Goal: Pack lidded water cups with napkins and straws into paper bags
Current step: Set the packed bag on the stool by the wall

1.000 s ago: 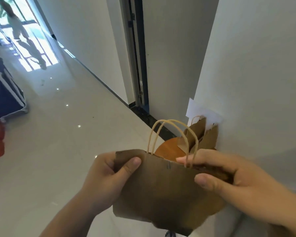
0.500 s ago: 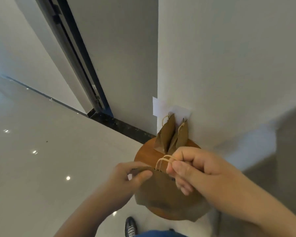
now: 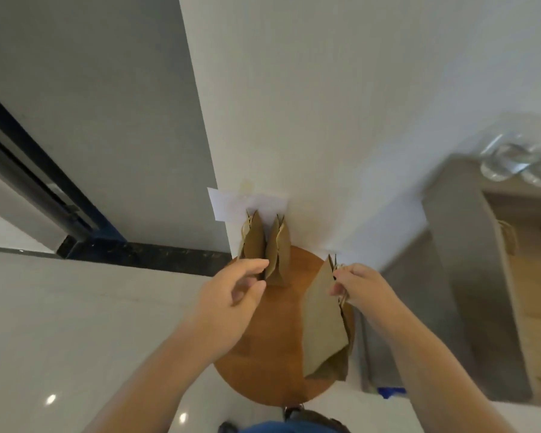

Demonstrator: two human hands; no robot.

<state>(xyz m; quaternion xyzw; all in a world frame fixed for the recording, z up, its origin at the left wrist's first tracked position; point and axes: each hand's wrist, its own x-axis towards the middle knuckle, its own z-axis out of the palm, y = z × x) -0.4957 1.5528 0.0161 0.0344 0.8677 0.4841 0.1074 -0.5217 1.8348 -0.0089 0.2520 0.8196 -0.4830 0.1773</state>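
Observation:
A brown paper bag (image 3: 324,323) stands on the right side of a round wooden table (image 3: 272,345). My right hand (image 3: 361,289) pinches its twine handles at the top. Two more brown paper bags (image 3: 264,245) stand upright at the table's far edge against the white wall. My left hand (image 3: 231,295) hovers just in front of those two bags, fingers loosely curled and holding nothing. No cups, napkins or straws lie on the table.
A white sheet of paper (image 3: 228,203) is stuck on the wall behind the bags. A grey counter (image 3: 450,245) with clear plastic lids or cups (image 3: 519,160) stands at the right. A dark door frame (image 3: 44,189) and glossy floor (image 3: 75,323) lie left.
The view swung down and right over the round table. My left hand let go of the bag. My right hand set it on the table's right side by its handles.

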